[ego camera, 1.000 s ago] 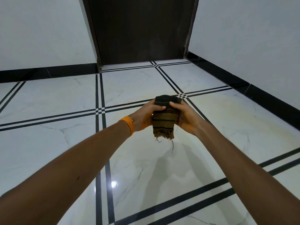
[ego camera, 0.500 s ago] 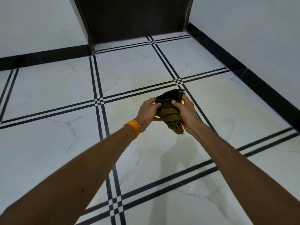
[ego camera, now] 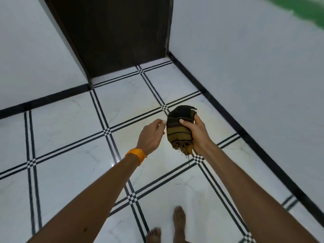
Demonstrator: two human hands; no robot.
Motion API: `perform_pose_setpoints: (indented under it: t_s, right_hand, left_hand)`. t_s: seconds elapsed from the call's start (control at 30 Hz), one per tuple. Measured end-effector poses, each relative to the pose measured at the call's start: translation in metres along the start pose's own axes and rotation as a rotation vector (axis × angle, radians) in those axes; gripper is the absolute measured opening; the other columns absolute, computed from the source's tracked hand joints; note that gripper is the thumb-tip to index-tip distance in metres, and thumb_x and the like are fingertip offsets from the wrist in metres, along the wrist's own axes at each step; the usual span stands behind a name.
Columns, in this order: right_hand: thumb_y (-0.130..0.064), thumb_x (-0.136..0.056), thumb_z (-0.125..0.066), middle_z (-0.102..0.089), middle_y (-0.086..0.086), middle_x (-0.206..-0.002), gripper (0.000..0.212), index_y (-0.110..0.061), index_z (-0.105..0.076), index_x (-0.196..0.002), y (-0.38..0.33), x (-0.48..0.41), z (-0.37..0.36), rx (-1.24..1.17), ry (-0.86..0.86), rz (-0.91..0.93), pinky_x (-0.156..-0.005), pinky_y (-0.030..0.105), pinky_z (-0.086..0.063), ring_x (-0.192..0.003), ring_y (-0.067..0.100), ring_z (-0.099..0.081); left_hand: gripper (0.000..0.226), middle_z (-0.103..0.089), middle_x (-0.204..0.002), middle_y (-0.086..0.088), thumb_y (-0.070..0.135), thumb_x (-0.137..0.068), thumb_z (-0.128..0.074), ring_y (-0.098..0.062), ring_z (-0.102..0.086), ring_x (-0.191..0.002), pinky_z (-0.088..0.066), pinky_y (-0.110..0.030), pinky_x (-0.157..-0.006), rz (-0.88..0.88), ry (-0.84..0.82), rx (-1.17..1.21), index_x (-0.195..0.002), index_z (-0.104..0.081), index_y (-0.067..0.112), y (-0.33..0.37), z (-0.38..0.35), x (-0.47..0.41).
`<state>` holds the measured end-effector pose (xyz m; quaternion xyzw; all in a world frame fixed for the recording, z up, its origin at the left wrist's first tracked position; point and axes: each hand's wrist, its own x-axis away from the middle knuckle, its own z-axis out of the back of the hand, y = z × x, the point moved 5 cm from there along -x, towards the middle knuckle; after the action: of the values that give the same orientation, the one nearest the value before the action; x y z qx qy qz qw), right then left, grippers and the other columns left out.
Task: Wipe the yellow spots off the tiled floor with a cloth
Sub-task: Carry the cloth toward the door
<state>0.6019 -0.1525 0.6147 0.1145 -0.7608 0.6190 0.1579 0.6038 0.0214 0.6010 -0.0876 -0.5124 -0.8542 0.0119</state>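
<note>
A folded cloth, olive with dark stripes and a frayed lower edge, is held up above the floor in my right hand. My left hand, with an orange band at the wrist, hovers just left of the cloth, fingers loosely apart and holding nothing. Faint yellowish staining tints the white marble tiles under and to the right of the cloth, and a paler patch lies on the tile below my left hand.
White tiled floor with black double lines. A dark door stands at the back, white walls with black skirting on both sides. My bare feet are at the bottom edge.
My left hand has let go of the cloth and drawn slightly left; my right hand alone holds it. The view has tilted down, bringing my feet into sight.
</note>
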Motion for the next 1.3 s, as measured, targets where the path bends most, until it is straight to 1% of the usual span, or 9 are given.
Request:
perform_pose_setpoints:
  t_s: [0.13, 0.23, 0.4, 0.5, 0.63, 0.77, 0.97, 1.17, 1.3]
  right_hand:
    - [-0.003, -0.093, -0.067, -0.072, 0.017, -0.117, 0.035, -0.013, -0.062, -0.127, -0.076, 0.085, 0.020, -0.064, 0.069, 0.003, -0.076, 0.036, -0.061, -0.099, 0.029, -0.074]
    - [-0.004, -0.094, -0.067, -0.072, 0.016, -0.116, 0.035, -0.013, -0.062, -0.127, -0.117, 0.155, 0.051, -0.114, 0.154, 0.033, -0.078, 0.037, -0.061, -0.098, 0.028, -0.074]
    - [-0.005, -0.094, -0.067, -0.072, 0.019, -0.117, 0.036, -0.010, -0.062, -0.129, -0.140, 0.255, 0.096, -0.217, 0.272, 0.053, -0.078, 0.038, -0.060, -0.099, 0.030, -0.074]
    - [-0.005, -0.094, -0.066, -0.072, 0.019, -0.121, 0.037, -0.010, -0.062, -0.131, -0.139, 0.323, 0.134, -0.306, 0.339, 0.080, -0.083, 0.041, -0.060, -0.108, 0.034, -0.071]
    - [-0.005, -0.096, -0.063, -0.071, 0.018, -0.122, 0.038, -0.015, -0.060, -0.133, -0.128, 0.415, 0.175, -0.409, 0.400, 0.098, -0.079, 0.039, -0.060, -0.109, 0.034, -0.071]
    - [-0.007, -0.097, -0.063, -0.072, 0.016, -0.121, 0.038, -0.019, -0.060, -0.132, -0.111, 0.536, 0.223, -0.480, 0.514, 0.145, -0.077, 0.037, -0.060, -0.104, 0.030, -0.073]
    - [-0.009, -0.097, -0.064, -0.069, 0.017, -0.126, 0.041, -0.020, -0.057, -0.136, -0.078, 0.700, 0.273, -0.573, 0.783, 0.280, -0.082, 0.040, -0.060, -0.110, 0.032, -0.070]
    - [-0.006, -0.097, -0.061, -0.069, 0.017, -0.123, 0.041, -0.019, -0.057, -0.135, -0.042, 0.829, 0.274, -0.644, 1.079, 0.372, -0.078, 0.037, -0.060, -0.103, 0.030, -0.072]
    - [-0.004, -0.097, -0.060, -0.069, 0.018, -0.126, 0.041, -0.019, -0.058, -0.135, 0.005, 0.934, 0.253, -0.743, 1.297, 0.440, -0.079, 0.036, -0.060, -0.103, 0.028, -0.072]
  left_hand:
    - [0.035, -0.066, -0.088, -0.001, 0.041, -0.102, -0.036, -0.024, -0.063, -0.085, -0.053, -0.039, -0.075, -0.139, 0.090, -0.180, -0.104, -0.062, 0.017, 0.086, 0.015, 0.047]
    - [0.042, -0.067, -0.095, -0.004, 0.046, -0.098, -0.032, -0.023, -0.061, -0.087, -0.053, -0.043, -0.075, -0.257, 0.061, -0.274, -0.107, -0.061, 0.017, 0.149, 0.001, 0.088]
    - [0.046, -0.068, -0.113, -0.013, 0.039, -0.099, -0.035, -0.030, -0.062, -0.102, -0.052, -0.047, -0.087, -0.454, 0.045, -0.451, -0.125, -0.059, 0.010, 0.225, -0.031, 0.145]
    - [0.045, -0.067, -0.117, -0.012, 0.038, -0.099, -0.036, -0.029, -0.061, -0.106, -0.050, -0.047, -0.090, -0.599, 0.015, -0.533, -0.128, -0.058, 0.011, 0.269, -0.063, 0.192]
    - [0.043, -0.066, -0.121, -0.012, 0.035, -0.100, -0.039, -0.030, -0.060, -0.110, -0.047, -0.045, -0.091, -0.674, -0.044, -0.524, -0.130, -0.057, 0.010, 0.304, -0.103, 0.250]
    - [0.041, -0.063, -0.127, -0.013, 0.034, -0.101, -0.043, -0.032, -0.058, -0.114, -0.046, -0.046, -0.094, -0.785, -0.153, -0.506, -0.132, -0.055, 0.009, 0.345, -0.163, 0.334]
    - [0.040, -0.062, -0.128, -0.013, 0.033, -0.102, -0.045, -0.033, -0.059, -0.113, -0.047, -0.048, -0.094, -1.015, -0.386, -0.452, -0.134, -0.053, 0.009, 0.401, -0.258, 0.465]
    - [0.037, -0.056, -0.135, -0.014, 0.030, -0.102, -0.047, -0.033, -0.055, -0.118, -0.048, -0.049, -0.096, -1.180, -0.603, -0.341, -0.131, -0.055, 0.009, 0.418, -0.318, 0.573]
    - [0.033, -0.058, -0.127, -0.015, 0.027, -0.100, -0.049, -0.035, -0.057, -0.110, -0.048, -0.048, -0.089, -1.377, -0.790, -0.273, -0.126, -0.056, 0.008, 0.416, -0.354, 0.681]
